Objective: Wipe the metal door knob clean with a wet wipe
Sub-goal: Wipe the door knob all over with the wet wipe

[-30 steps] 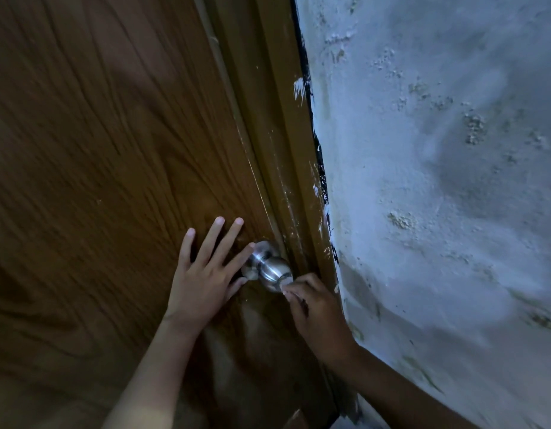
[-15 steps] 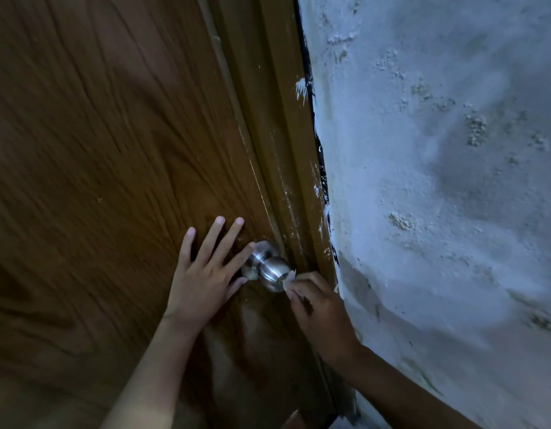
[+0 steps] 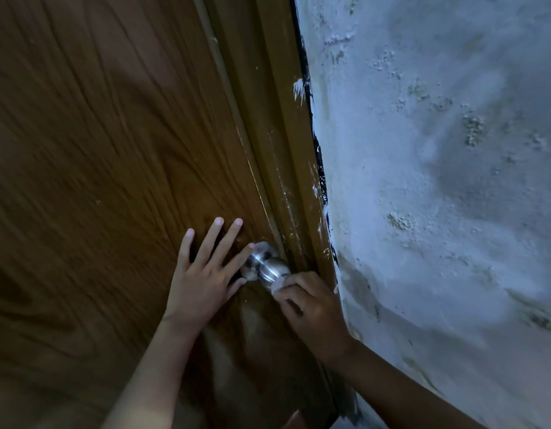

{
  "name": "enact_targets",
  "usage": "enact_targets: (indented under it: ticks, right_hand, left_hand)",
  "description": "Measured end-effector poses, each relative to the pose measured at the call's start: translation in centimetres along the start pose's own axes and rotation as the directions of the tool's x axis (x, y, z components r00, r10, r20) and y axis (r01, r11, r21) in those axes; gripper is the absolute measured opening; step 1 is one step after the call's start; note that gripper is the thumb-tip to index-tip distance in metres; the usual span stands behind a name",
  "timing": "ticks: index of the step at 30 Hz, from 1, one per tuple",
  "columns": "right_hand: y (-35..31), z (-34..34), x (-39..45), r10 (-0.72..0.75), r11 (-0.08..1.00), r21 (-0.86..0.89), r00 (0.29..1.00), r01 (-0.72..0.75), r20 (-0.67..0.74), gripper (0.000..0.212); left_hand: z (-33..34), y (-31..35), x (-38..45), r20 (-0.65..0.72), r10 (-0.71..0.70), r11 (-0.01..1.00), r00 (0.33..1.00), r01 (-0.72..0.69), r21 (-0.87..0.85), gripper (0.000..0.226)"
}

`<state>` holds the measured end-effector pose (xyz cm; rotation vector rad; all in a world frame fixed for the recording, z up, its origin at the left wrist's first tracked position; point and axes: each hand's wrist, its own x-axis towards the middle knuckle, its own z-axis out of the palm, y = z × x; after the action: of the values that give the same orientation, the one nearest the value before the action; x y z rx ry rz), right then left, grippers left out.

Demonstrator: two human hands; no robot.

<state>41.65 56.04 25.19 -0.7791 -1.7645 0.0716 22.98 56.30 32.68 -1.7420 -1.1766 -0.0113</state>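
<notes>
A shiny metal door knob [image 3: 266,265] sticks out of the brown wooden door [image 3: 113,150], close to the door's right edge. My left hand [image 3: 203,274] lies flat on the door just left of the knob, fingers spread, the forefinger touching the knob's base. My right hand [image 3: 311,308] is below and right of the knob, its fingers pinched on a small white wet wipe [image 3: 278,285] that presses against the knob's outer end. Most of the wipe is hidden in the fingers.
A brown door frame [image 3: 283,150] runs up beside the knob. To its right stands a rough, flaking white wall [image 3: 438,181], close to my right forearm. The scene is dim.
My right hand has shifted slightly around the knob's end with the wipe, which shows a little more now. My left hand has stayed flat on the door.
</notes>
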Motion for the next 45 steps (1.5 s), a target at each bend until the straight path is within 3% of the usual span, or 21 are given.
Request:
enact_targets:
  ticks: [3, 7, 12, 16, 21, 26, 29, 33, 36, 38, 40, 45]
  right_hand:
    - [0.6, 0.5, -0.5, -0.079, 0.996, -0.044, 0.993, 0.083, 0.090, 0.010]
    - [2.1, -0.2, -0.7, 0.187, 0.982, 0.014, 0.980, -0.189, 0.074, 0.012]
    - [0.8, -1.1, 1.8, 0.266, 0.953, 0.154, 0.964, -0.259, -0.022, 0.014]
    - [0.4, 0.0, 1.8, 0.339, 0.921, 0.181, 0.939, -0.344, 0.054, 0.032]
    - [1.7, 0.1, -0.1, 0.479, 0.854, 0.157, 0.867, -0.496, 0.134, 0.021]
    - [0.6, -0.4, 2.7, 0.435, 0.881, 0.162, 0.895, -0.445, 0.095, 0.024]
    - [-0.3, -0.4, 3.8, 0.203, 0.968, 0.121, 0.967, -0.222, 0.155, 0.028]
    - [0.3, -0.7, 1.8, -0.007, 0.996, 0.087, 0.983, -0.009, 0.182, 0.029]
    - [0.4, -0.9, 1.5, 0.114, 0.977, 0.159, 0.981, -0.139, 0.157, 0.029]
    - [0.4, -1.1, 2.4, 0.273, 0.937, 0.173, 0.947, -0.302, 0.171, 0.032]
    - [0.5, -1.1, 3.2, 0.337, 0.916, 0.150, 0.917, -0.371, 0.212, 0.033]
    - [0.3, -1.2, 2.0, 0.059, 0.993, 0.089, 0.968, -0.083, 0.245, 0.036]
  left_hand:
    - [-0.1, 0.0, 0.0, 0.002, -0.002, 1.000, 1.000, 0.002, -0.008, 0.076]
    - [0.0, 0.1, 0.0, 0.003, -0.003, 1.000, 1.000, 0.003, 0.000, 0.074]
    - [0.0, 0.0, 0.0, -0.005, 0.006, 1.000, 1.000, -0.006, 0.006, 0.073]
    - [-0.3, 0.0, 0.1, -0.004, 0.008, 1.000, 1.000, -0.008, 0.001, 0.074]
    - [-0.2, 0.0, 0.1, -0.004, 0.005, 1.000, 1.000, -0.005, 0.000, 0.077]
    - [-0.3, 0.0, 0.1, 0.000, 0.019, 1.000, 1.000, -0.019, -0.001, 0.077]
    - [-0.4, -0.1, 0.2, 0.006, 0.016, 1.000, 1.000, -0.016, 0.002, 0.077]
    - [-0.3, 0.0, 0.1, -0.003, 0.017, 1.000, 1.000, -0.017, 0.010, 0.076]
    - [-0.2, -0.1, 0.1, -0.014, 0.021, 0.999, 1.000, -0.020, 0.035, 0.078]
    - [-0.1, 0.0, 0.1, -0.023, 0.012, 0.999, 1.000, -0.011, 0.040, 0.080]
    - [0.0, 0.0, -0.2, -0.031, -0.017, 0.999, 0.999, 0.018, 0.045, 0.078]
    - [0.7, 0.3, -1.3, -0.050, -0.091, 0.994, 0.995, 0.094, 0.060, 0.070]
